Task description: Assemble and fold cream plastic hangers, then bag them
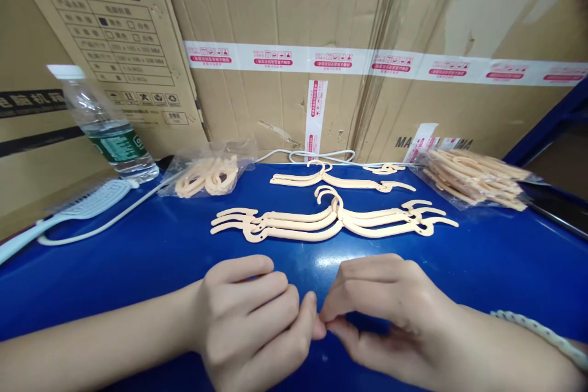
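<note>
At lower centre we see the curled left hand meeting the narrowly pinched right hand, though we cannot tell whether either holds anything, while beige folding clothes hangers lie mid-frame on the blue tabletop.

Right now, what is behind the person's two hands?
Beyond the left hand and right hand, beige hangers lie on the blue tabletop, with cardboard farther back. Whatever the hands themselves cover cannot be seen.
</note>
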The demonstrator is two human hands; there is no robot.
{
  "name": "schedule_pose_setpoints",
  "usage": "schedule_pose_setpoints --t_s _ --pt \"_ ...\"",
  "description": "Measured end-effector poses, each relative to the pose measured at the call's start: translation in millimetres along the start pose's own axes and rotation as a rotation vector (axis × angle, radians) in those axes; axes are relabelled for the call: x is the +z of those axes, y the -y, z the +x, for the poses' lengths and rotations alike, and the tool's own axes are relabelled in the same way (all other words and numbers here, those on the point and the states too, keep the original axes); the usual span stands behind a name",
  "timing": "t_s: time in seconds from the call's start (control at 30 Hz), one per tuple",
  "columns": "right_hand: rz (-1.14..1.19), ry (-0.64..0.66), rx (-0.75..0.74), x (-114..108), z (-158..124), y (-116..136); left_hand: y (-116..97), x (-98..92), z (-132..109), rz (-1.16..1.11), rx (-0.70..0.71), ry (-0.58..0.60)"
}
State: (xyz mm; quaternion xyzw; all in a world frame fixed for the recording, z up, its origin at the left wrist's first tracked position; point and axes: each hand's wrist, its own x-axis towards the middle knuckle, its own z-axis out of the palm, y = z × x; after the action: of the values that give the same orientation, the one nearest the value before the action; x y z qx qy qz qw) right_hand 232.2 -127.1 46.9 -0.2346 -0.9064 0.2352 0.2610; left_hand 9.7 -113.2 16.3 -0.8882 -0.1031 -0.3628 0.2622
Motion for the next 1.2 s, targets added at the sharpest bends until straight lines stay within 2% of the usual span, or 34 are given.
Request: schedule_pose_setpoints --t_s 0.17,0.27,0.53,0.67,0.8,0.9,1.1,1.2 --pt "-0.253 0.015 -0.106 5 -5 -4 7 11.6 0 -0.044 0.093 -0.026" --pt "-0.367 -0.012 -0.160 9 -6 -5 6 15.5 -3 -0.067 0.096 -0.029" --pt "-0.413 0.014 -0.223 15 -2 -8 8 16.6 -7 -0.056 0.162 0.016" --pt "-0.460 -0.007 -0.233 20 -2 -13 6 17.9 -8 -0.069 0.170 -0.002" --pt "-0.404 0.001 -0.228 20 -3 -16 -2 19.9 -15 -0.064 0.071 0.038" --pt "-0.280 0.012 -0.193 20 -4 -16 -5 21.4 -19 -0.040 0.000 0.018" --pt "-0.142 -0.114 -0.095 24 2 -18 4 20.4 -16 -0.082 0.098 -0.029" --pt "-0.127 -0.187 -0.018 3 9 -32 8 17.9 -10 -0.082 0.122 0.012"
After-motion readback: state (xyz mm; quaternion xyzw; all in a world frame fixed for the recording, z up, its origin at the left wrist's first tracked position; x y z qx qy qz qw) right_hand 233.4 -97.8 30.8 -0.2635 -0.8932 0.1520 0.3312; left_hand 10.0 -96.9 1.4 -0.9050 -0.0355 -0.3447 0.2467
